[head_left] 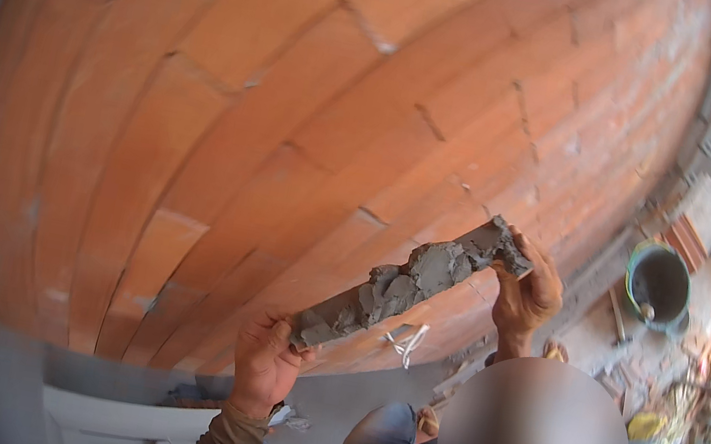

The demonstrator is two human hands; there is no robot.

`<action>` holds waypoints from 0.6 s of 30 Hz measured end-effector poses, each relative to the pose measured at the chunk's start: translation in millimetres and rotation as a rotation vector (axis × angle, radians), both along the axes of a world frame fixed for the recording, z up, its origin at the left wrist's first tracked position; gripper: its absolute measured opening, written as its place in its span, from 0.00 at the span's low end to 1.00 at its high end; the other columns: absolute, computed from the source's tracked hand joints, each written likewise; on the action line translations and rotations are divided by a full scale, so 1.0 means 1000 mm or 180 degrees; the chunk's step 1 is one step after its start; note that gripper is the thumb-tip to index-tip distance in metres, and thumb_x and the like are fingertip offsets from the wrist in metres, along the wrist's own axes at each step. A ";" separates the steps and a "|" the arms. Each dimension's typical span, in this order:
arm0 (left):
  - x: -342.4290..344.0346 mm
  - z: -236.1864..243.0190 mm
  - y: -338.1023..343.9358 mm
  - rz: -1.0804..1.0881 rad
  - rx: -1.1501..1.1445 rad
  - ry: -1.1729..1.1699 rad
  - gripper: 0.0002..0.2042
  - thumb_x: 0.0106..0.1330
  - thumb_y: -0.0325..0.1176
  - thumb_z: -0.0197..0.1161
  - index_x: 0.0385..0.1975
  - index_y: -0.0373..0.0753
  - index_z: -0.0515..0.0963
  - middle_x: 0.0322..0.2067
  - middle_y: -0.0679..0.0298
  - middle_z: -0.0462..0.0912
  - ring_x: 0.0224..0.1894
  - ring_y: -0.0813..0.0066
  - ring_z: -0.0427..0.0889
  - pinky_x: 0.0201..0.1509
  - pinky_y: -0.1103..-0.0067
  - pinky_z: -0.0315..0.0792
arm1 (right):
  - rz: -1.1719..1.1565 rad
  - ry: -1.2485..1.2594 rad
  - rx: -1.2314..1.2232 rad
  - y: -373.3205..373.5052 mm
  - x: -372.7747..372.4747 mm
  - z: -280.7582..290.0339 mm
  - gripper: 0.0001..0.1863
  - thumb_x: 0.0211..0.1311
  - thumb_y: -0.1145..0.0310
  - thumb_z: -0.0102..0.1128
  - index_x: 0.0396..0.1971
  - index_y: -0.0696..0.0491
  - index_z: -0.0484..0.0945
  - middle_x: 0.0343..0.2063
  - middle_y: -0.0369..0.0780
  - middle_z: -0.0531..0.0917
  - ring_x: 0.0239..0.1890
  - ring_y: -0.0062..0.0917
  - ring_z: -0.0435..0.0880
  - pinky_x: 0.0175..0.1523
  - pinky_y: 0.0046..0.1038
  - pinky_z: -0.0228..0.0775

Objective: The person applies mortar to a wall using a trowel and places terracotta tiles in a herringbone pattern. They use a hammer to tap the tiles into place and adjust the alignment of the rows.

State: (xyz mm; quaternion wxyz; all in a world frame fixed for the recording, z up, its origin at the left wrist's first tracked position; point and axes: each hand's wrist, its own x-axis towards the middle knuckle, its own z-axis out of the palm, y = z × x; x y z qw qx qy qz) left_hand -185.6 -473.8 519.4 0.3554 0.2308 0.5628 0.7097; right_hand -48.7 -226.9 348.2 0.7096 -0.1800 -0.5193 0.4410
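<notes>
Spanning the middle of the view, a long, narrow block loaded with thick grey mortar hangs between two bare hands, its ends aimed at eight and two o'clock. The left hand pinches the lower, eight-o'clock end between thumb and fingers; the right hand grips the higher, two-o'clock end, though how its hidden fingertips bear on the far side I cannot tell. Holding only the ends probably balances the weight across both arms and leaves the lumpy middle undisturbed. The mortar hides what the block is made of. Beyond it, the orange brick wall sweeps from nine through twelve to one o'clock; whether block and wall touch cannot be judged. At three o'clock a dark bucket with a green rim stands on the floor, beside stacked bricks, seemingly placed within easy reach. A white cord shows just below the block, toward five o'clock.
</notes>
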 end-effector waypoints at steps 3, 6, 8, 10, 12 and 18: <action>-0.003 0.021 -0.034 0.0532 0.0684 0.0070 0.10 0.72 0.36 0.61 0.38 0.34 0.76 0.40 0.55 0.84 0.38 0.67 0.81 0.38 0.73 0.74 | -0.0111 -0.0104 0.0770 -0.011 -0.014 0.068 0.23 0.50 0.81 0.73 0.49 0.63 0.79 0.46 0.53 0.84 0.49 0.40 0.85 0.55 0.35 0.78; -0.008 0.064 -0.071 0.0589 0.1129 0.0501 0.09 0.72 0.34 0.61 0.42 0.33 0.77 0.43 0.53 0.84 0.43 0.64 0.83 0.44 0.72 0.77 | 0.0122 0.0093 0.1113 -0.035 -0.036 0.125 0.23 0.53 0.79 0.73 0.50 0.63 0.78 0.46 0.54 0.84 0.48 0.43 0.85 0.53 0.37 0.78; -0.002 0.100 -0.099 0.0686 0.1194 0.1118 0.11 0.72 0.32 0.60 0.47 0.32 0.77 0.45 0.52 0.84 0.47 0.63 0.83 0.48 0.71 0.79 | 0.0108 0.0275 0.1256 -0.051 -0.051 0.158 0.21 0.55 0.78 0.71 0.50 0.62 0.79 0.46 0.54 0.84 0.48 0.42 0.85 0.53 0.38 0.79; -0.003 0.097 -0.113 0.0943 0.1257 0.1673 0.14 0.72 0.30 0.60 0.54 0.30 0.76 0.47 0.52 0.83 0.50 0.62 0.83 0.52 0.71 0.80 | 0.0192 0.0200 0.1555 -0.057 -0.060 0.187 0.20 0.56 0.79 0.69 0.51 0.61 0.79 0.46 0.53 0.84 0.48 0.42 0.85 0.52 0.36 0.79; -0.027 0.101 -0.124 0.1124 0.1331 0.2412 0.17 0.73 0.29 0.59 0.58 0.30 0.74 0.50 0.52 0.82 0.52 0.65 0.82 0.52 0.72 0.80 | 0.0095 0.0143 0.1840 -0.060 -0.071 0.222 0.20 0.57 0.80 0.66 0.52 0.60 0.79 0.46 0.52 0.84 0.48 0.41 0.85 0.51 0.35 0.79; -0.055 0.121 -0.156 0.2204 0.1843 0.3062 0.14 0.73 0.27 0.57 0.54 0.27 0.76 0.51 0.54 0.81 0.51 0.68 0.82 0.52 0.71 0.81 | 0.0156 0.0647 0.2657 -0.094 -0.115 0.308 0.21 0.55 0.84 0.63 0.51 0.61 0.80 0.43 0.51 0.85 0.44 0.39 0.87 0.48 0.31 0.79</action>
